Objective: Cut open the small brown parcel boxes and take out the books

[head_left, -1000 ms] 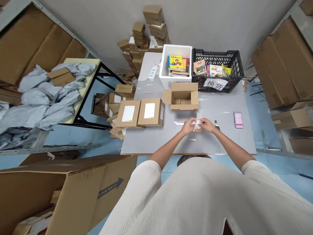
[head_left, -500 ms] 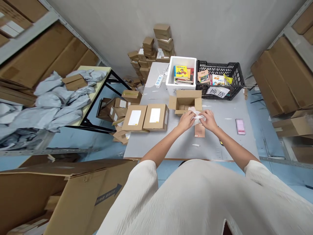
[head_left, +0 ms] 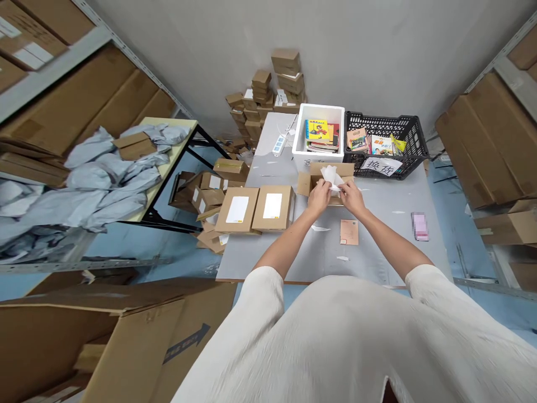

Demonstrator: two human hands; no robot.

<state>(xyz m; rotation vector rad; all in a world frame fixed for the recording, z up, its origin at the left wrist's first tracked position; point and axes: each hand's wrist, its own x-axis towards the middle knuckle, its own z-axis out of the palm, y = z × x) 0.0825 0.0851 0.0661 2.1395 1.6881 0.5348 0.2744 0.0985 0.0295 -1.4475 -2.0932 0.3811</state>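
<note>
A crumpled white paper (head_left: 332,174) is pinched between my left hand (head_left: 320,196) and my right hand (head_left: 351,197), both with fingers closed on it. The paper hangs over the front part of an open brown cardboard box (head_left: 308,183), whose flaps stand apart. Its inside is mostly hidden by my hands and the paper. Nearer to me, below my hands, a small pinkish-brown booklet (head_left: 349,232) lies flat on the grey table (head_left: 302,257).
Behind the box stand a white bin of books (head_left: 298,146) and a black crate (head_left: 413,154). Two closed boxes (head_left: 238,210) with white labels sit at left. A phone (head_left: 420,226) lies at right, a power strip (head_left: 279,144) at the back. Paper scraps are scattered about.
Both hands have moved with the white paper from above the booklet to over the open box. The booklet is now fully uncovered. The camera view has shifted slightly.
</note>
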